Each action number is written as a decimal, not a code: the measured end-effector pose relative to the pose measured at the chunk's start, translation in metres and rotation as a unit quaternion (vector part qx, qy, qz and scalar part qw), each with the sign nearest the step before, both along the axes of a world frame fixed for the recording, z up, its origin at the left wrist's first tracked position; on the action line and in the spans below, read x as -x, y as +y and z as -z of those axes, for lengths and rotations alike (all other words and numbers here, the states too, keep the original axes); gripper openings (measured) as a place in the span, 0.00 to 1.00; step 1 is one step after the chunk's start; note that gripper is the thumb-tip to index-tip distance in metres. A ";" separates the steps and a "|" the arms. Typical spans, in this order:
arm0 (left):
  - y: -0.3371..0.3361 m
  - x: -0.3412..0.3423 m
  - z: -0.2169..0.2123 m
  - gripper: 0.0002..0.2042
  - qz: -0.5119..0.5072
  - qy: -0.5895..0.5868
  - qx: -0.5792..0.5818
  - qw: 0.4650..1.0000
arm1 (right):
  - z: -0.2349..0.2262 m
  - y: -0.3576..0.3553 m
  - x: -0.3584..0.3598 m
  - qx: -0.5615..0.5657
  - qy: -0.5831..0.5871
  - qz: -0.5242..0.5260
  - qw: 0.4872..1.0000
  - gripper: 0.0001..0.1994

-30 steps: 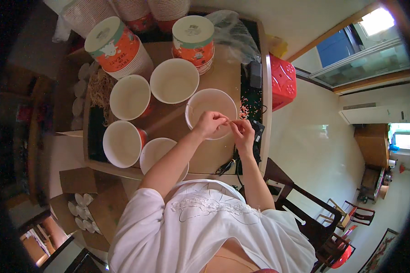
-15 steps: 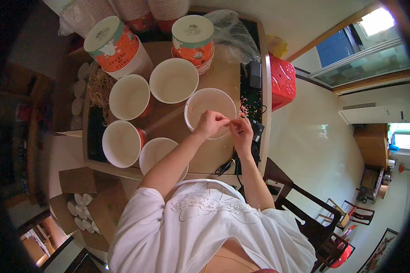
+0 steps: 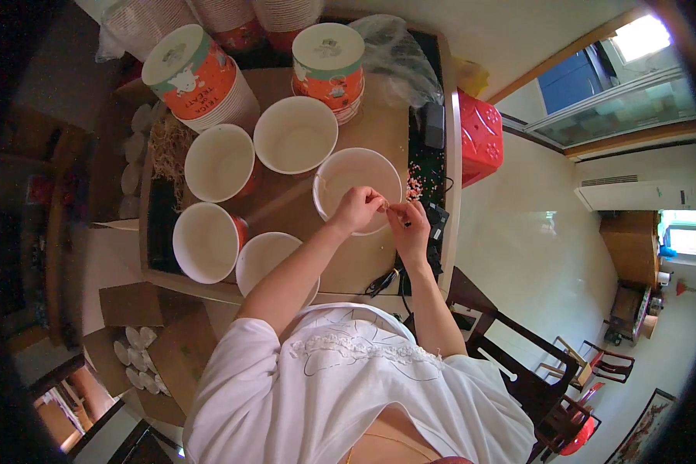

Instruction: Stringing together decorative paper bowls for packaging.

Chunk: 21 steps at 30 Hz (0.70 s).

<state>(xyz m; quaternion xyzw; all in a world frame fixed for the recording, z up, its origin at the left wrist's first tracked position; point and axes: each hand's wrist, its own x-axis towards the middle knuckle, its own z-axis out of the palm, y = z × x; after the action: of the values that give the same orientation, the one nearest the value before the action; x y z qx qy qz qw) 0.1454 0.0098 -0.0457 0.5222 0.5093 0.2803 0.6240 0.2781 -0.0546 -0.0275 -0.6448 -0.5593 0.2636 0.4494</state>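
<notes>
Pinching a tiny piece [image 3: 385, 205] with narrowed fingertips of left hand [image 3: 357, 210] and right hand [image 3: 411, 226], both equally near. Holding it above the near-right side of the white tub [image 3: 354, 168] (long axis unclear).

A paper bucket [image 3: 340, 174] is standing under your hands [image 3: 356, 210] at centre; four more buckets [image 3: 295, 135] are hemming you in on the left. Bare cardboard [image 3: 356, 264] is lying between your forearms [image 3: 290, 271], cable bundle [image 3: 383, 284] edging lower right. Two upside-down stacks [image 3: 329, 62] are blocking the top.
</notes>
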 end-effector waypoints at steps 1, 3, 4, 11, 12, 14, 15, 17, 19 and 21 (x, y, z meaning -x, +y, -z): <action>-0.001 0.000 0.002 0.06 0.000 0.000 0.000 1.000 | 0.001 0.000 0.000 -0.001 -0.005 -0.001 1.000 0.05; -0.001 0.000 0.001 0.06 0.010 0.020 -0.007 1.000 | 0.001 0.000 0.000 -0.001 -0.009 -0.001 1.000 0.04; -0.001 0.000 0.000 0.06 0.010 0.020 -0.006 1.000 | 0.000 0.001 0.001 -0.001 0.007 0.008 1.000 0.04; 0.001 0.001 -0.003 0.07 0.021 0.006 0.026 0.999 | 0.003 0.005 -0.001 0.012 0.053 0.014 0.998 0.03; 0.002 0.001 -0.004 0.06 0.013 -0.033 0.079 0.996 | 0.003 0.005 -0.002 0.012 0.053 0.015 0.998 0.03; 0.000 0.001 -0.009 0.06 0.017 -0.019 0.062 0.998 | 0.003 0.005 -0.002 0.012 0.071 0.018 0.997 0.03; -0.001 0.001 -0.012 0.05 0.020 -0.004 0.045 0.999 | 0.002 0.005 -0.002 0.012 0.071 0.018 0.997 0.03; -0.002 0.001 -0.003 0.05 0.027 0.000 0.002 1.000 | 0.000 0.005 -0.001 0.013 0.078 0.021 0.997 0.03; -0.003 0.003 0.005 0.04 0.032 0.006 -0.040 0.999 | -0.005 0.005 0.001 0.010 0.065 0.009 0.998 0.03; -0.003 0.002 0.005 0.05 0.023 0.015 -0.043 0.999 | -0.005 0.005 -0.001 0.010 0.052 0.003 0.999 0.03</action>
<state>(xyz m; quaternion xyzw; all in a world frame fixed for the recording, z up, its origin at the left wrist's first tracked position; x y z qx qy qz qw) 0.1437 0.0069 -0.0508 0.5641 0.4938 0.2802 0.5995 0.2786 -0.0497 -0.0221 -0.6360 -0.5309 0.3010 0.4723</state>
